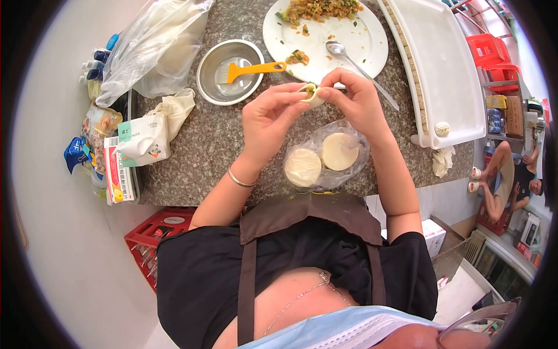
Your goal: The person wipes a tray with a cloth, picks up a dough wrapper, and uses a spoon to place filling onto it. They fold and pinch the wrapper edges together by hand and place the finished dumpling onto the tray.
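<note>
A small dumpling (pixel 313 100) with its wrapper cupped around green and orange filling is pinched between my two hands. My left hand (pixel 272 113) grips its left side, and my right hand (pixel 352 102) pinches its right edge. Just beyond them is a white plate (pixel 369 51) with chopped filling (pixel 317 11) along its far part. A metal spoon (pixel 337 49) rests on the plate's rim, its handle reaching the counter. Below my hands, two stacks of round dough wrappers (pixel 303 167) lie in clear plastic (pixel 325 134).
On the left, a metal bowl (pixel 203 80) holds a yellow-handled brush (pixel 250 69). A plastic bag (pixel 157 52) and tissue pack (pixel 142 139) stand farther left. At right, a white tray (pixel 444 64) carries one pleated dumpling (pixel 442 128). Another person (pixel 504 174) sits far right.
</note>
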`<control>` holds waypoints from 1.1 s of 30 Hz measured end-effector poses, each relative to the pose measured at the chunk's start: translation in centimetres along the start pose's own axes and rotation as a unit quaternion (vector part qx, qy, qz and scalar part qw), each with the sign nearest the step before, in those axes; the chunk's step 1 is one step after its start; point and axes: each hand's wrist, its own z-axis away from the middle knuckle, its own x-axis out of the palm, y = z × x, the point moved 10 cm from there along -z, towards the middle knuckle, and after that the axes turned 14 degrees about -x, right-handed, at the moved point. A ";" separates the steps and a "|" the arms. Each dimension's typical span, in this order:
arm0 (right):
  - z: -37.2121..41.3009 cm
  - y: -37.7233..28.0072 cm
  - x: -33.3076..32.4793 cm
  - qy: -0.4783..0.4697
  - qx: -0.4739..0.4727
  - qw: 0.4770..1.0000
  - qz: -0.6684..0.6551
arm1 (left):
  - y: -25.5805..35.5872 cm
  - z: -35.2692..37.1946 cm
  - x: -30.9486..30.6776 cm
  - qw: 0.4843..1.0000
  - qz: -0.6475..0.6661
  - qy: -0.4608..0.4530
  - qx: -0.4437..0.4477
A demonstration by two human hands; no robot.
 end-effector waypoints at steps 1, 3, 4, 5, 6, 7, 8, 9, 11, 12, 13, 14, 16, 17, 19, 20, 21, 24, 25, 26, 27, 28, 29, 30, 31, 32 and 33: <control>-0.2 -0.8 0.1 -0.003 -0.035 0.999 0.014 | 0.3 0.1 0.3 1.000 -0.017 -0.009 0.025; -0.4 -1.7 0.4 -0.006 -0.071 0.997 0.029 | 0.8 0.3 0.6 0.998 -0.033 -0.017 0.052; -0.2 -2.0 0.3 0.003 -0.082 0.995 0.051 | 0.7 0.3 0.6 0.999 -0.027 -0.012 0.044; -0.1 -2.4 0.3 0.012 -0.093 0.993 0.073 | 0.5 0.4 0.5 0.999 -0.022 -0.006 0.037; 0.0 -2.4 0.5 0.012 -0.094 0.993 0.072 | 0.6 0.5 0.5 0.999 -0.023 -0.006 0.037; 0.1 -2.7 0.6 0.017 -0.111 0.988 0.105 | -0.2 0.4 0.0 1.000 -0.026 0.017 -0.001; 0.1 -3.1 0.6 0.022 -0.127 0.982 0.138 | -0.9 0.3 -0.6 0.998 -0.029 0.041 -0.039; 0.1 -3.2 0.7 0.021 -0.128 0.982 0.136 | -0.8 0.2 -0.7 0.998 -0.029 0.043 -0.038; 0.0 -3.9 1.0 0.006 -0.149 0.976 0.156 | -0.4 0.0 -0.3 0.999 -0.023 0.016 -0.019; 0.0 -3.8 1.0 0.006 -0.150 0.976 0.155 | -0.3 0.0 -0.2 0.999 -0.023 0.016 -0.018; 0.1 -3.3 0.4 0.026 -0.131 0.980 0.145 | -0.4 -0.1 -0.1 0.999 0.000 0.015 -0.029; 0.2 -2.8 -0.2 0.045 -0.113 0.983 0.136 | -0.6 -0.1 -0.1 0.999 0.024 0.014 -0.041; 0.3 -1.0 -0.5 0.026 -0.046 0.996 0.071 | -0.6 -0.1 -0.1 0.999 0.007 -0.002 -0.032; 0.5 0.5 -0.1 0.006 0.022 1.000 0.005 | -0.6 -0.1 0.2 0.999 -0.011 -0.018 -0.024; 0.1 -0.2 0.2 0.001 -0.022 1.000 0.010 | -0.5 0.0 0.4 1.000 -0.015 -0.021 -0.012; -0.1 -1.1 0.3 -0.004 -0.069 0.998 0.013 | -0.2 0.0 0.6 0.999 -0.021 -0.025 0.003; -0.1 -1.1 0.4 -0.004 -0.069 0.998 0.013 | -0.2 0.1 0.7 0.999 -0.021 -0.025 0.003; 0.1 -1.7 0.5 0.007 -0.087 0.996 0.037 | 0.3 0.4 0.9 0.999 -0.020 -0.018 0.017; 0.2 -2.1 0.5 0.016 -0.104 0.992 0.072 | 0.0 0.3 0.5 1.000 -0.024 0.009 -0.016; 0.2 -2.6 0.4 0.024 -0.121 0.987 0.107 | -0.4 0.3 0.0 0.998 -0.027 0.037 -0.050; 0.3 -2.8 0.5 0.024 -0.122 0.987 0.106 | -0.5 0.2 -0.1 0.998 -0.028 0.037 -0.049; 0.3 -3.4 0.6 0.019 -0.136 0.983 0.123 | -0.3 0.2 -0.2 0.999 -0.012 0.037 -0.033; 0.3 -3.8 0.8 0.014 -0.150 0.979 0.140 | -0.2 0.2 -0.4 0.999 0.003 0.036 -0.018; 0.3 -3.7 0.9 0.014 -0.150 0.979 0.139 | -0.5 0.1 -0.4 0.999 0.003 0.037 -0.018; 0.3 -3.7 0.6 0.033 -0.154 0.977 0.146 | -0.5 0.2 -0.4 0.999 0.003 0.034 -0.002; 0.5 -3.6 0.3 0.052 -0.158 0.974 0.153 | -0.3 0.2 -0.4 0.999 0.003 0.031 0.014; 0.5 -3.5 0.2 0.052 -0.158 0.974 0.153 | -0.3 0.2 -0.4 0.999 0.003 0.031 0.014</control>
